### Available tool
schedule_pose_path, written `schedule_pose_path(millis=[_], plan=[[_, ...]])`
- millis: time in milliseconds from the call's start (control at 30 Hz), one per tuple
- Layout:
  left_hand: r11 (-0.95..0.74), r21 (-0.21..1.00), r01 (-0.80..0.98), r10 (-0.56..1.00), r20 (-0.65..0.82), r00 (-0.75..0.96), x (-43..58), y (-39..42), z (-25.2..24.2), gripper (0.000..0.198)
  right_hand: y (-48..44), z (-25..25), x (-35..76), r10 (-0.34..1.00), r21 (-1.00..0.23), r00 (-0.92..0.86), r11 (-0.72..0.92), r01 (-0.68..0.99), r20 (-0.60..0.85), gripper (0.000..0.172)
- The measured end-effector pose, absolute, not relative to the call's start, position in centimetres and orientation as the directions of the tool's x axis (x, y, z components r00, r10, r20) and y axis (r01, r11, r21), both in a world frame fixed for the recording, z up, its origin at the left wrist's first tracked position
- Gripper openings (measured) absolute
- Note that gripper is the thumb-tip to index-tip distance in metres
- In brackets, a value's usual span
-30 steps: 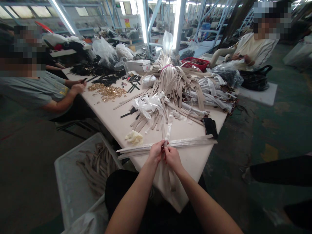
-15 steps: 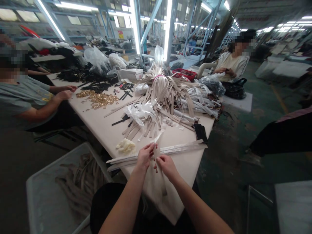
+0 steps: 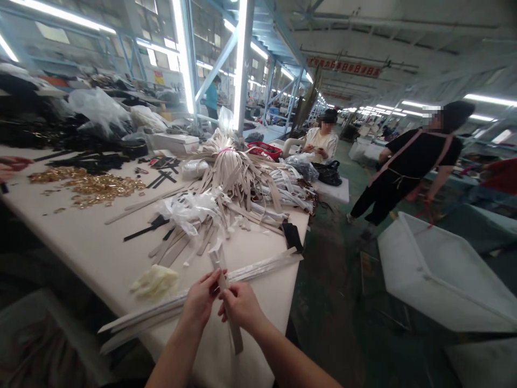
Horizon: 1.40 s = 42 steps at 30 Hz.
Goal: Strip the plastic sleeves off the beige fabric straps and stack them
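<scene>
Firmly pinched above the desk, a narrow beige strap (image 3: 231, 328) stands on end between the person's left hand (image 3: 197, 299) and right hand (image 3: 240, 307), its lower end pointing toward 6 o'clock. Both hands are curled inward rather than spread, gripping the strip from either side and sitting just apart. A translucent sliver of film (image 3: 216, 249) appears to rise from the strap's top end, though glare makes its join hard to read. Two close, even pinches with the strip held straight look like the surest handling, since a slack grip could let the smooth strap twist.

Beneath the hands, long silver-white strips sheathed in clear plastic (image 3: 258, 272) cross the pale cream desk (image 3: 81, 231) from 8 to 2 o'clock. A crumpled cream-coloured wad (image 3: 154, 281) lies at 10 o'clock, and a black rectangular case (image 3: 292, 236) at 1 o'clock. Straight ahead at 12 o'clock rises a heap of beige straps bound with a pink band (image 3: 238, 178), while a scatter of gold metal buckles (image 3: 92, 186) glints at 10 o'clock. Out on the floor at 3 o'clock sits a white plastic bin (image 3: 440, 275), with a co-worker in black and an apron (image 3: 412, 161) standing beyond it at 2 o'clock.
</scene>
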<state>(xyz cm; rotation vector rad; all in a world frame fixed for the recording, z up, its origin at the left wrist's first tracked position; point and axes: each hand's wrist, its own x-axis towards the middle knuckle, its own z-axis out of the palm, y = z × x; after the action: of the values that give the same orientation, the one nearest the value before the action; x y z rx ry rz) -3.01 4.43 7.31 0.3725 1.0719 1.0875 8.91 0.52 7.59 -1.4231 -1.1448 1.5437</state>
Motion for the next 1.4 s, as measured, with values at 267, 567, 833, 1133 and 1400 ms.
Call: schedule_pose_path(millis=[267,567,833,1133,1400], plan=[[0.512,0.727,-0.457,0.855,-0.482,0.193,-2.9,2.2,7.5,0.028,0.9,6.6,8.1,0.963,-0.967,-0.094,-0.248,0.056,-0.253,0.039],[0.414,0.778,-0.473,0.896,-0.441,0.058,-4.1,2.5,6.9,0.036,-0.6,6.8,7.5,0.966,-0.972,-0.112,-0.232,0.033,-0.234,0.038],[0.352,0.807,-0.475,0.914,-0.405,-0.010,-3.9,1.1,6.1,0.042,-0.7,6.3,7.3,0.962,-0.970,-0.129,-0.236,0.053,-0.241,0.042],[0.375,0.775,-0.509,0.898,-0.440,-0.008,-3.8,0.2,7.6,0.042,-1.8,7.4,7.6,0.960,-0.973,-0.157,-0.226,0.045,-0.231,0.044],[0.323,0.829,-0.457,0.919,-0.390,-0.058,-2.8,-1.7,7.6,0.039,-2.1,7.0,7.2,0.950,-0.945,-0.035,-0.313,-0.095,-0.311,0.051]])
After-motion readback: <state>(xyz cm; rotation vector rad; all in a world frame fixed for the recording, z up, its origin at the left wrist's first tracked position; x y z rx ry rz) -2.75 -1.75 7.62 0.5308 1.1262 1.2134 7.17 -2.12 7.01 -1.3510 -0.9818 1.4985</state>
